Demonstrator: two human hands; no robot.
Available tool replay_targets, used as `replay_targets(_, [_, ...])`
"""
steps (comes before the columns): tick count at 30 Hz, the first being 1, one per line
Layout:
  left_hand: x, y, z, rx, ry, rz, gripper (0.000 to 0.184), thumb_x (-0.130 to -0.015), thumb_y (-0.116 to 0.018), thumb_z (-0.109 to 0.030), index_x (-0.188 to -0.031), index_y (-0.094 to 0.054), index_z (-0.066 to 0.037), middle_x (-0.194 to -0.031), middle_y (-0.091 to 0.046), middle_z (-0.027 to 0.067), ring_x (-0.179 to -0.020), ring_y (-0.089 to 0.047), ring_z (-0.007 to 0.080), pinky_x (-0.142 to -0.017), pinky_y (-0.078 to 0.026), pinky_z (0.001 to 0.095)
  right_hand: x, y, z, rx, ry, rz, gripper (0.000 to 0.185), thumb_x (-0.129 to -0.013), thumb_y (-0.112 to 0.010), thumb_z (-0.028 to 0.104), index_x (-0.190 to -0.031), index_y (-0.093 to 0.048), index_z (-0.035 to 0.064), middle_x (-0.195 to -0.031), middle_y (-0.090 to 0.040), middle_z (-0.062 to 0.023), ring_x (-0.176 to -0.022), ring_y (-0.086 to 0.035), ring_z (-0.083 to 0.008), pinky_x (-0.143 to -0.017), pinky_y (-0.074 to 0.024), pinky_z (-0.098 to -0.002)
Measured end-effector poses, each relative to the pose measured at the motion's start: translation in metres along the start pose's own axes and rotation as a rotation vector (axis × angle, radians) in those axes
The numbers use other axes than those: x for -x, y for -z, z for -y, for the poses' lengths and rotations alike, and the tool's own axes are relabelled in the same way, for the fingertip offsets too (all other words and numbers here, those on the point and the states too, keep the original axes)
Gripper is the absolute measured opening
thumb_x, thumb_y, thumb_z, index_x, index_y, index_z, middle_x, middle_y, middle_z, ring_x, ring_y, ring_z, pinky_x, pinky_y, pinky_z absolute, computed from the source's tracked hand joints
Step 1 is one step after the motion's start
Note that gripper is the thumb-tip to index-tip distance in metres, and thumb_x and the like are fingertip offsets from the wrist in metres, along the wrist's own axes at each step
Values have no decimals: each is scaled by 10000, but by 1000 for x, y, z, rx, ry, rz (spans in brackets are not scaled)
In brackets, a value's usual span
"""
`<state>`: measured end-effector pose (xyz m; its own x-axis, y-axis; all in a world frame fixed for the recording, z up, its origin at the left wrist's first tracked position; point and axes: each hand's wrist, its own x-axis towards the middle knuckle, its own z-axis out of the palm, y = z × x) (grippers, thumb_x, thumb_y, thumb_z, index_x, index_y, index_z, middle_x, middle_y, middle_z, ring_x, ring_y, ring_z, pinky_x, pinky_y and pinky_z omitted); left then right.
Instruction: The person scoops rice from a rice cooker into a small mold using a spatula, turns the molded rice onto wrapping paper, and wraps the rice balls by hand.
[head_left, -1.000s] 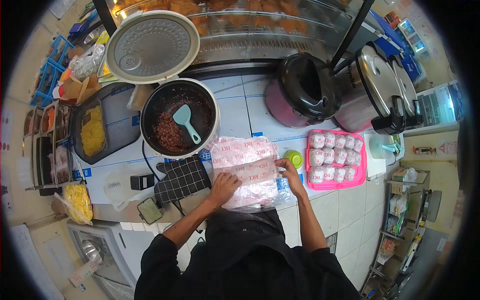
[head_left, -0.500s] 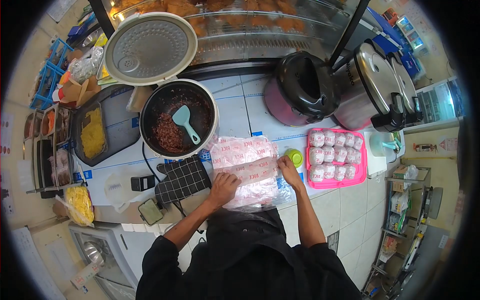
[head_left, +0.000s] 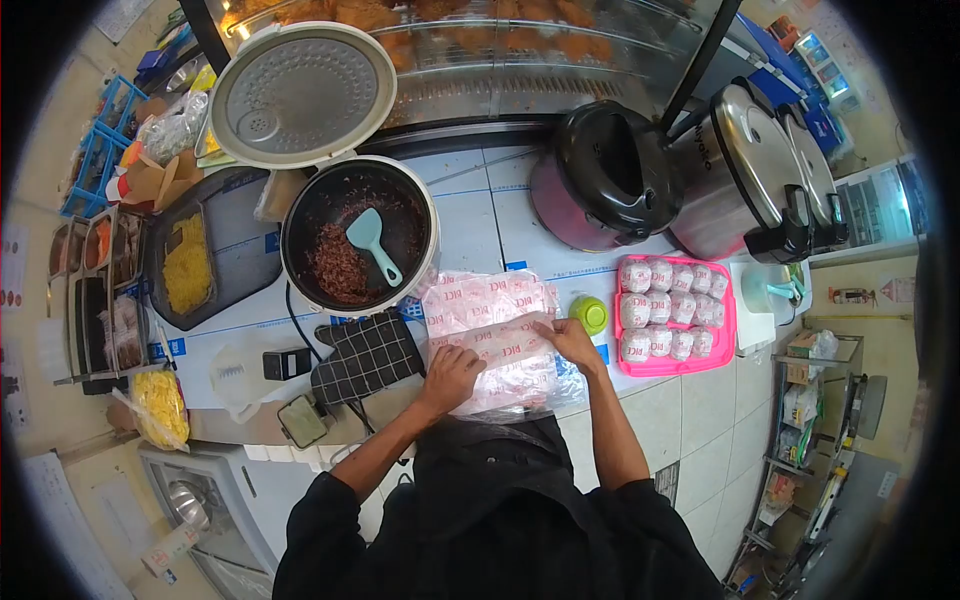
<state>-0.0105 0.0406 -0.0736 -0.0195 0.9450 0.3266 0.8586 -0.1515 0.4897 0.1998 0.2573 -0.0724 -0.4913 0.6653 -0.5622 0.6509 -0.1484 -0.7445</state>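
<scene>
Printed wrapping sheets (head_left: 500, 395) lie on the counter in front of me, with a rolled or folded strip of the same paper (head_left: 505, 342) across them. My left hand (head_left: 454, 376) presses its curled fingers on the strip's left end. At the right end, my right hand (head_left: 576, 343) pinches the paper between thumb and fingers. A green round container (head_left: 589, 315) stands just beyond my right hand. Farther right, a pink tray (head_left: 728, 345) holds several wrapped balls in rows.
An open cooker (head_left: 430, 215) with dark reddish rice and a teal paddle (head_left: 367, 232) stands at the back left, beside a checkered mitt (head_left: 367, 360). A closed cooker (head_left: 606, 180) and a steel pot (head_left: 735, 170) stand back right. A dark tray (head_left: 245, 250) is far left.
My right hand has shifted slightly inward and turned over the strip's right end. The strip looks narrower and more tightly folded than before. My left hand has barely moved.
</scene>
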Motion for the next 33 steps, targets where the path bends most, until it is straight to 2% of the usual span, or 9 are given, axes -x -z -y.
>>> replay_targets(2, [0, 6, -2, 13, 5, 13, 193, -786, -688, -100, -978, -708, -80, -966, -623, 76, -957, -615, 275, -917, -474, 444, 0, 4, 5, 71, -42, 79, 404, -961, -770, 349, -910, -788, -51, -745, -708, -37, -697, -569, -82, -661, -473, -304])
replay_targets(5, [-10, 33, -16, 111, 102, -117, 224, -785, -743, -126, -992, -675, -75, -1001, -601, 111, -992, -590, 311, -930, -453, 471, 0, 4, -3, 45, 36, 50, 432, -929, -788, 347, -781, -746, -56, -649, -639, -68, -624, -545, -120, -604, -442, -342])
replay_targets(9, [17, 35, -4, 156, 644, -219, 309, -895, -758, -293, -996, -622, -34, -1022, -621, 159, -989, -606, 322, -919, -459, 462, 2, -5, -8, -111, 69, -2, 441, -931, -791, 354, -756, -737, -47, -625, -604, -32, -606, -499, -103, -584, -417, -337])
replay_targets(11, [28, 27, 12, 607, 1188, -112, 480, -956, -705, -476, -977, -603, -7, -944, -662, 150, -886, -649, 281, -825, -504, 412, -1, -4, -10, -83, 46, 6, 446, -930, -796, 361, -757, -739, -46, -623, -594, -14, -610, -486, -92, -581, -410, -329])
replay_targets(13, [36, 17, 15, 552, 1185, -151, 611, -975, -640, -605, -979, -593, 3, -842, -669, 128, -779, -657, 251, -737, -516, 378, -3, -5, -16, -88, 49, 15, 445, -931, -796, 362, -758, -740, -44, -626, -595, -11, -613, -485, -89, -581, -410, -328])
replay_targets(22, [33, -2, 12, 872, 1240, -149, 498, -977, -707, -475, -967, -719, 22, -753, -650, 76, -757, -628, 178, -739, -502, 324, -7, -3, -18, -72, 59, 21, 407, -941, -789, 332, -785, -754, -42, -636, -606, -9, -625, -490, -79, -582, -406, -318])
replay_targets(25, [48, -9, 12, 725, 1178, -91, 446, -976, -729, -416, -1049, -736, 24, -878, -677, 98, -844, -637, 198, -784, -506, 334, -8, -5, -24, -88, 77, 22, 386, -950, -779, 311, -801, -762, -45, -650, -627, -16, -632, -506, -79, -587, -413, -311])
replay_targets(27, [54, -16, 1, 628, 1136, -292, 446, -972, -738, -404, -1103, -743, 23, -1041, -666, 141, -957, -623, 225, -846, -506, 358, -7, -5, -23, -112, 86, 22, 376, -956, -774, 299, -806, -765, -46, -658, -637, -19, -636, -513, -80, -590, -418, -309])
replay_targets(33, [47, -2, -14, 782, 1270, -177, 428, -964, -747, -411, -1067, -760, 5, -1103, -639, 167, -1021, -599, 253, -900, -494, 374, 6, -5, -5, -175, 44, 45, 348, -977, -750, 267, -937, -779, -77, -796, -737, -59, -723, -605, -87, -672, -494, -289])
